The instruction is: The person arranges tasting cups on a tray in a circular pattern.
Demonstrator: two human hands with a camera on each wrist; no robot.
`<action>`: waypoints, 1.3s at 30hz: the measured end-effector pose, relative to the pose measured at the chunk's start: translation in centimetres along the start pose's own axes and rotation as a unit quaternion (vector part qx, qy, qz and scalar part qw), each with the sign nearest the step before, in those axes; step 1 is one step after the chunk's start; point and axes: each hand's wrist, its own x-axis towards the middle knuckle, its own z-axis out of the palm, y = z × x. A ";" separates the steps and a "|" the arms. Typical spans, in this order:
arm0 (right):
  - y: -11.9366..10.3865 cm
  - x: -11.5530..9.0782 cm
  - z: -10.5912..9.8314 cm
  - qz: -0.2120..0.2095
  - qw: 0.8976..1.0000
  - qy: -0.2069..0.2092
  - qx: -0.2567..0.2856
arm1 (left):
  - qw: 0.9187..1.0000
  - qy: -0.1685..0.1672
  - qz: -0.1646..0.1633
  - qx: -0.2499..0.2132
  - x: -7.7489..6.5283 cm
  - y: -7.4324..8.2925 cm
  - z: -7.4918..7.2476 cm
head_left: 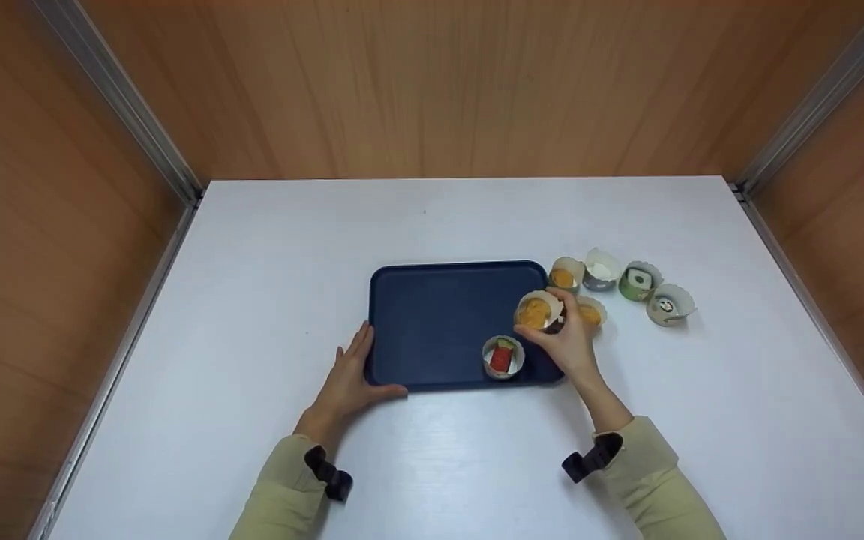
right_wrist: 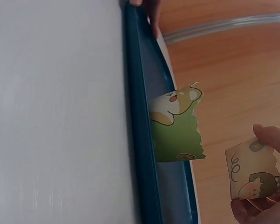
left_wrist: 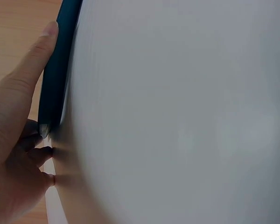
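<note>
A dark blue tray [head_left: 432,322] lies on the white table. My left hand [head_left: 346,382] rests at its front left corner, fingers along the left side and thumb at the front edge. Between thumb and fingers, my right hand [head_left: 573,343] pinches a beige paper baking cup [right_wrist: 245,168] with a cartoon print and something orange-yellow inside. The right wrist view shows this cup held above the tray, near its right side. A green paper baking cup [right_wrist: 175,140] with a dog print stands in the tray's front right part, a red and green piece inside.
Right of the tray stand several more paper cups: one with an orange piece [head_left: 562,278], a pale one [head_left: 600,282], a green one [head_left: 634,292] and a grey one [head_left: 664,315]. Another orange-filled cup [head_left: 592,312] is partly behind my right hand. Wooden panels [head_left: 432,90] enclose the table.
</note>
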 end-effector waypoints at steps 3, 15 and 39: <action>1.5 0.7 0.5 -0.006 1.000 0.005 -0.011 | 1.000 0.001 -0.001 0.000 0.0 0.1 0.0; 3.1 2.0 2.2 -0.015 0.998 0.036 -0.057 | 1.000 -0.006 -0.001 -0.004 0.2 0.0 0.1; 4.7 2.4 3.4 0.034 0.997 0.021 -0.062 | 1.000 0.002 0.003 -0.004 0.0 -0.1 0.1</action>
